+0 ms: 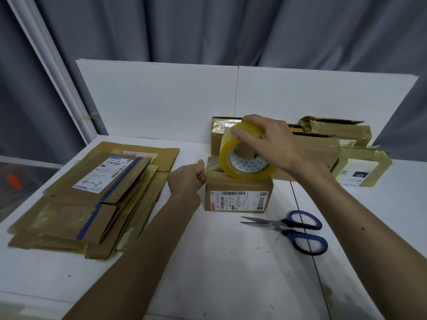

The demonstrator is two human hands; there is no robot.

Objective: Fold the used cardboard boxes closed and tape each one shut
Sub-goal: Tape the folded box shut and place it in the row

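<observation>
Flattened boxes (92, 197) lie stacked left on the desk (231, 262). Left hand (187, 179), fingers curled, presses its thumb on the small box's (239, 195) left edge mid-desk; right hand (275, 142) clamps the tape roll (242, 155) standing on it. Scissors (298, 229) lie near right.

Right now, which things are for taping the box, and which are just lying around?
In use: small box; tape roll in the right hand; left hand against the box; scissors, probably for cutting tape.
Lying about: flat cardboard stack; taped boxes behind.
</observation>
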